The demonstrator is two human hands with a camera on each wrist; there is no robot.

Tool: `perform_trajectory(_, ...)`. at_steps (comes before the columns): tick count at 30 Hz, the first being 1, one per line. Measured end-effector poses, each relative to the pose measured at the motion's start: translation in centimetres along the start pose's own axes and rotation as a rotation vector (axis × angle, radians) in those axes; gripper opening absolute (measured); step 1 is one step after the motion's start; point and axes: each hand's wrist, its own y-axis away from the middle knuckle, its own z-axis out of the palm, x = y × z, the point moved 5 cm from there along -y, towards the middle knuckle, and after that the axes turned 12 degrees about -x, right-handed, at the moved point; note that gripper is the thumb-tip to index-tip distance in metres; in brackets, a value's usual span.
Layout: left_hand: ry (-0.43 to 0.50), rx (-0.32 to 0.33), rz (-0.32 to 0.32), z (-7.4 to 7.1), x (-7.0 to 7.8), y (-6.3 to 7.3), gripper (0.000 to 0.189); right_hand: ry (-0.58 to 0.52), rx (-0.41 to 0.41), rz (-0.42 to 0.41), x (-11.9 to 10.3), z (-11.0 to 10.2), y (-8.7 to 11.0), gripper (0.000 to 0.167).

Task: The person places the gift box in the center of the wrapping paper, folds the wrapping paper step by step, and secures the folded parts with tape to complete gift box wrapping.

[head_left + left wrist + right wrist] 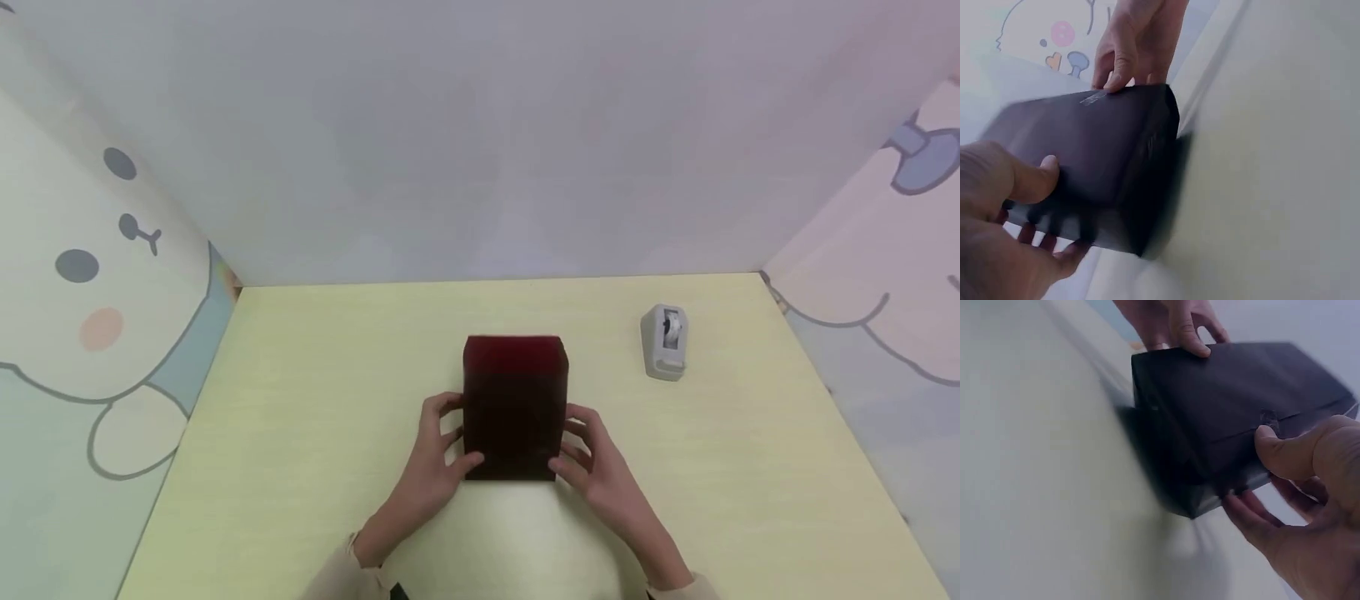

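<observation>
A dark box with a reddish sheen along its far edge stands between both hands, near the middle of the table. My left hand grips its left side, thumb on the near face and fingers along the side. On the opposite side my right hand holds it the same way. Faint lettering marks the box in the left wrist view. Seen from the right wrist, a seam crosses the box, and a small shiny piece of tape lies over it beside the right thumb. The underside is hidden.
A grey tape dispenser with a roll in it stands on the pale yellow table, to the right of the box. A plain pale wall rises behind the table. Cartoon-printed panels flank it on both sides.
</observation>
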Motion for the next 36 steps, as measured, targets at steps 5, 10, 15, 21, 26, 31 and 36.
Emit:
perform_trajectory(5,-0.071,0.003,0.027,1.2,-0.3,1.7,0.102,0.062,0.047,-0.067,0.4,1.1,1.4,0.074)
perform_trajectory(10,-0.129,-0.009,-0.042,1.9,-0.5,2.4,0.103,0.199,0.089,-0.125,0.4,1.7,1.9,0.077)
perform_trajectory(15,-0.074,-0.082,-0.077,2.0,-0.2,2.4,0.105,0.256,0.054,-0.125,0.2,1.9,2.3,0.082)
perform_trajectory(21,0.080,-0.130,0.056,2.1,1.3,2.5,0.118,0.192,0.002,-0.215,-2.0,1.9,2.3,0.109)
perform_trajectory(26,0.166,-0.029,0.087,2.5,2.2,2.1,0.100,0.060,0.068,-0.239,-4.3,2.6,1.4,0.110)
perform_trajectory(31,0.228,0.139,0.040,3.0,1.9,1.6,0.083,-0.018,0.238,-0.094,-4.5,3.5,0.6,0.089)
perform_trajectory(36,0.246,0.270,0.019,3.2,2.1,1.4,0.069,-0.035,0.322,-0.137,-4.3,3.7,-0.1,0.081)
